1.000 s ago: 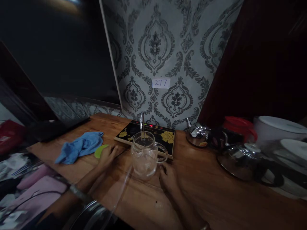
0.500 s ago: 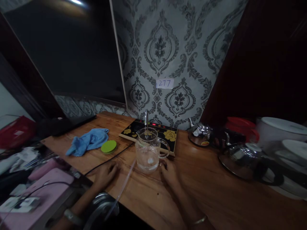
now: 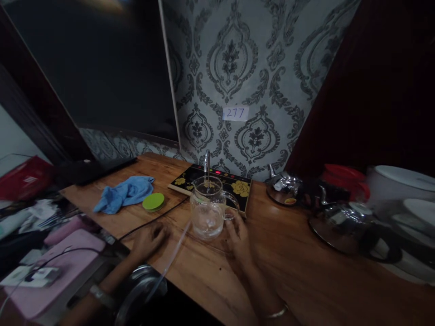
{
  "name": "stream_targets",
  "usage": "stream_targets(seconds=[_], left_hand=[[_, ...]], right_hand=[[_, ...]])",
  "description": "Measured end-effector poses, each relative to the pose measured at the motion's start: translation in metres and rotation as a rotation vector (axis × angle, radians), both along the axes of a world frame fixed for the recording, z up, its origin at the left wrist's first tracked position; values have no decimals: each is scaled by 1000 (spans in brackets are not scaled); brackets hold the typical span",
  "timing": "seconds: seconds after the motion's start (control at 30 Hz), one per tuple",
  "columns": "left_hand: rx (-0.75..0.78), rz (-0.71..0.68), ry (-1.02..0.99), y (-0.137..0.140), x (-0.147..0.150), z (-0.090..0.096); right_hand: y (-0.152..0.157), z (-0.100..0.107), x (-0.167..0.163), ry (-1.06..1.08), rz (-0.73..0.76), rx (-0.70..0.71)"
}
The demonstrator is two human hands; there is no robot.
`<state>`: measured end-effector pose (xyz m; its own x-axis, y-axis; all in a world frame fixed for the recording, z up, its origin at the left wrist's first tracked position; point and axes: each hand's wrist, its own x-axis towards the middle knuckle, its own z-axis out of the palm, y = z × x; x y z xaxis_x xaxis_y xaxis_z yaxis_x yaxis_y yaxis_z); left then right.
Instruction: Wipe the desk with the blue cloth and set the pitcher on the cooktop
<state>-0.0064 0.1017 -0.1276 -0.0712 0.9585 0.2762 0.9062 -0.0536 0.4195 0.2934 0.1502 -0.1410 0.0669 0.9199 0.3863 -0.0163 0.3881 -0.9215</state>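
Observation:
A clear glass pitcher [image 3: 208, 215], with water in its lower part, stands on the wooden table at the front edge of a black induction cooker with gold flowers [image 3: 241, 188]. A thin metal spout [image 3: 207, 162] reaches over its mouth from behind, and water seems to run from it. My right hand [image 3: 240, 240] is at the bottom of the pitcher's handle, fingers stretched out and apart, seemingly touching it. Loosely curled, with nothing seen in it, my left hand [image 3: 149, 240] rests on the table left of the pitcher. Between them runs a clear tube [image 3: 176, 246].
Left lie a light green lid [image 3: 153, 202] and a blue cloth [image 3: 125, 194]. A black cord [image 3: 154, 220] crosses the table. At right stand a small metal kettle [image 3: 284, 188], a larger kettle [image 3: 350, 226], a red container [image 3: 345, 179] and white pots [image 3: 401, 183].
My right hand has risen from the table beside the pitcher's base to the bottom of the handle, and its fingers have straightened. My left hand has stayed in place. The view has shifted slightly.

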Motion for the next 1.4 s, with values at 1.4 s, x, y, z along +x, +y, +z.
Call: stream_targets(seconds=[1.4], left_hand=[[52,77,-71,-7,10,8]], right_hand=[[7,-15,-2,36,75,-108]])
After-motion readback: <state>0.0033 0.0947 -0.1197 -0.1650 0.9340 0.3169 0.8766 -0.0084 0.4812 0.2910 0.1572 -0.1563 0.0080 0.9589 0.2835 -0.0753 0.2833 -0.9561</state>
